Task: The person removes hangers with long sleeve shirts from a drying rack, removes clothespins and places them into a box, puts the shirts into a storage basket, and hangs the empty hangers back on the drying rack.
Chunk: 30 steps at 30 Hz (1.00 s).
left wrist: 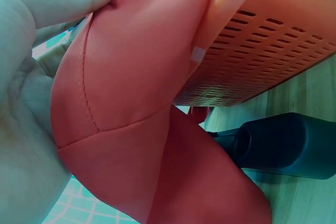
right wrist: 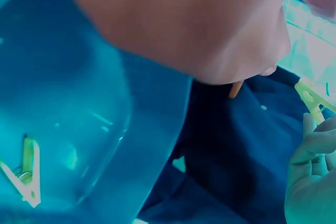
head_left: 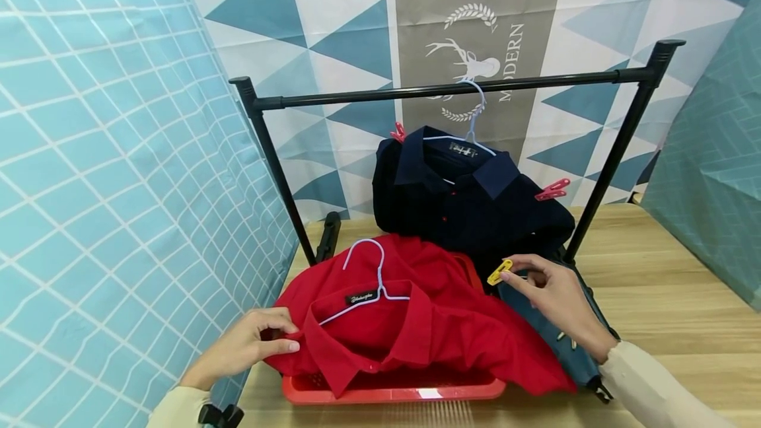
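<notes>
A red collared shirt (head_left: 464, 339) lies spread over a red basket (head_left: 404, 393), with a pale blue hanger (head_left: 379, 273) inside its collar and the hook pointing up. At the shirt's left shoulder, my left hand (head_left: 252, 343) pinches the fabric between thumb and fingers. The left wrist view shows the stitched red cloth (left wrist: 126, 72) draped beside that hand. My right hand (head_left: 561, 299) pinches a yellow clothespin (head_left: 499, 272) between thumb and fingertips, above the shirt's right side. Below this hand is a blue bin (head_left: 538, 325); another clothespin (right wrist: 31, 177) lies in it, seen in the right wrist view.
A black clothes rack (head_left: 368, 94) stands behind the basket. From its bar hangs a navy shirt (head_left: 475, 216) on a hanger, with a pink clothespin (head_left: 553, 190) on its right shoulder and another pink clothespin (head_left: 398, 132) on its left. Blue checked cloth (head_left: 119, 150) forms the left side.
</notes>
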### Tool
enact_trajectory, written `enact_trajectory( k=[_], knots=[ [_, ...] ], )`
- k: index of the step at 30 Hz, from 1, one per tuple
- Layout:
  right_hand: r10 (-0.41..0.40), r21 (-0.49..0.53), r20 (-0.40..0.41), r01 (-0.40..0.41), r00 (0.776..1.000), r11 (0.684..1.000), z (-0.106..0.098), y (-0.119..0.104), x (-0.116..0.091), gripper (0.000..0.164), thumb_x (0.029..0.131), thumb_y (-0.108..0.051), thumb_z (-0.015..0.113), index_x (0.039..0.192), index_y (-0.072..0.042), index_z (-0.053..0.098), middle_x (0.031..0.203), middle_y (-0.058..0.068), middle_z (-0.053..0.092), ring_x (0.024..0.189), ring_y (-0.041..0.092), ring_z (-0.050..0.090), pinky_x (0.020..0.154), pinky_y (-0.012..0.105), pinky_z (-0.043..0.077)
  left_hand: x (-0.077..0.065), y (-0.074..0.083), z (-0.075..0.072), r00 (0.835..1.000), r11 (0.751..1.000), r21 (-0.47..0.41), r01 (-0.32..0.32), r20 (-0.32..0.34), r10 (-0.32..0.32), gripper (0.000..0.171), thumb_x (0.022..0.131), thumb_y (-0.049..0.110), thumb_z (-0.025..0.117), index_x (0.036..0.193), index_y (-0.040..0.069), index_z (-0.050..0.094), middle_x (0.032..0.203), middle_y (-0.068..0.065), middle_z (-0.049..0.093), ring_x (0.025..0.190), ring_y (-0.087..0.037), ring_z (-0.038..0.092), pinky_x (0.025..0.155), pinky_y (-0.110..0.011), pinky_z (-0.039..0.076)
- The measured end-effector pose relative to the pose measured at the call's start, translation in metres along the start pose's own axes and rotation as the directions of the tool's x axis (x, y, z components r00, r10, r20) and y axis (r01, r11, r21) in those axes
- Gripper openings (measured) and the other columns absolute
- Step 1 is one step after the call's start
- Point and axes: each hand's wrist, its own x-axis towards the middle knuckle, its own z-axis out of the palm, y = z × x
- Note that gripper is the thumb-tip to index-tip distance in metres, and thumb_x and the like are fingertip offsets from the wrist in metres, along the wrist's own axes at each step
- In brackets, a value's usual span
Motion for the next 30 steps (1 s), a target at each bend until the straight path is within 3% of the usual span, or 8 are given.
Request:
enact_trajectory(
  k=[13, 18, 26, 30],
  knots=[
    [0.027, -0.075, -0.023, -0.029, 0.999, 0.997, -0.006, 0.034, -0.008, 0.035, 0.097, -0.043, 0.072, 0.121, -0.017, 0.071, 0.107, 0.003, 0.072, 0.067, 0.014, 0.060, 0.054, 0.026, 0.044, 0.000, 0.000, 0.000, 1.000, 1.000, 0.003, -0.025, 0.000, 0.025, 0.017, 0.093, 0.010, 0.076, 0.098, 0.026, 0.077, 0.083, 0.008, 0.062, 0.071, -0.011, 0.058, 0.057, -0.025, 0.047],
    [0.044, -0.111, -0.033, -0.048, 0.998, 0.993, -0.009, 0.052, -0.007, 0.038, 0.097, -0.044, 0.071, 0.121, -0.014, 0.070, 0.107, 0.005, 0.073, 0.065, 0.012, 0.057, 0.052, 0.027, 0.044, -0.001, 0.000, 0.000, 1.000, 1.000, 0.004, -0.028, -0.012, 0.028, 0.018, 0.092, 0.009, 0.076, 0.098, 0.026, 0.077, 0.083, 0.008, 0.062, 0.072, -0.011, 0.058, 0.057, -0.025, 0.047],
    [0.100, -0.232, 0.043, -0.087, 0.994, 0.969, -0.019, 0.071, -0.005, 0.050, 0.097, -0.046, 0.070, 0.121, -0.002, 0.070, 0.108, 0.014, 0.073, 0.075, 0.018, 0.059, 0.056, 0.028, 0.044, -0.001, 0.000, 0.001, 1.000, 1.000, 0.015, -0.023, -0.018, 0.024, 0.016, 0.093, 0.011, 0.077, 0.098, 0.026, 0.077, 0.084, 0.009, 0.063, 0.072, -0.010, 0.058, 0.058, -0.026, 0.048],
    [0.107, -0.265, 0.082, -0.081, 0.991, 0.961, -0.022, 0.079, -0.006, 0.047, 0.096, -0.043, 0.073, 0.117, -0.001, 0.072, 0.106, 0.014, 0.074, 0.082, 0.021, 0.065, 0.062, 0.029, 0.049, -0.002, 0.000, 0.002, 1.000, 1.000, 0.014, -0.010, -0.021, 0.011, 0.016, 0.093, 0.012, 0.077, 0.098, 0.027, 0.078, 0.084, 0.009, 0.063, 0.072, -0.010, 0.058, 0.058, -0.026, 0.048]
  ],
)
